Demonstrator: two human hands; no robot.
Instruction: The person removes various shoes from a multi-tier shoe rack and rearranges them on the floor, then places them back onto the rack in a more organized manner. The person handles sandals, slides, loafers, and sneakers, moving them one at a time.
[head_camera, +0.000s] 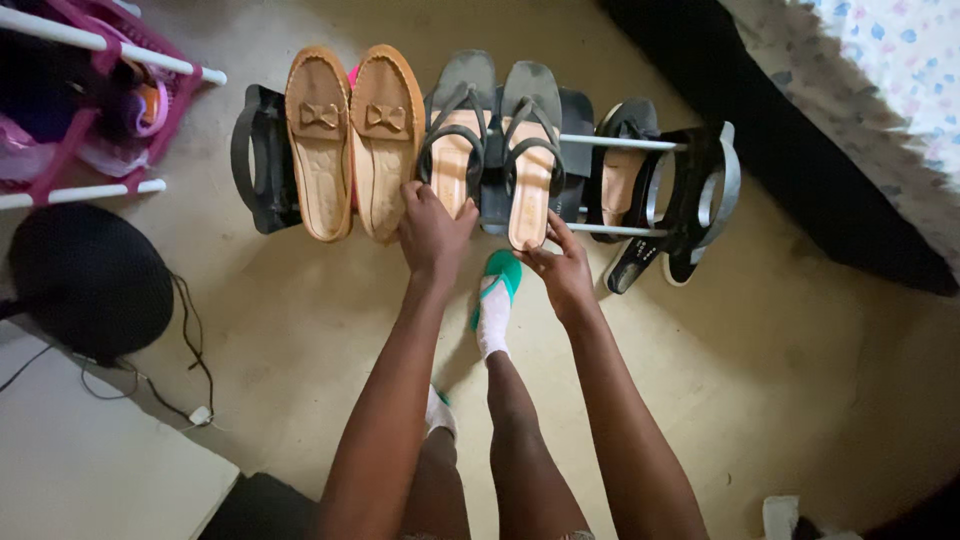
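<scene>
A low shoe rack (625, 143) with metal bars and dark end frames stands on the floor in front of me. On it lie a pair of tan loafers with bows (350, 130), a pair of grey-strapped sandals with tan insoles (495, 140), and a dark shoe (625, 165). My left hand (432, 232) touches the heel end of the left sandal. My right hand (562, 268) grips the heel end of the right sandal. My foot in a white and green sock (495, 300) stands between my hands.
A pink and white rack (95, 110) with items stands at top left. A black round object (90, 280) with a cord lies at left, beside a white surface (90, 460). Another dark sandal (640, 262) rests under the shoe rack's right end. A bed with a floral cover (880, 90) fills the top right.
</scene>
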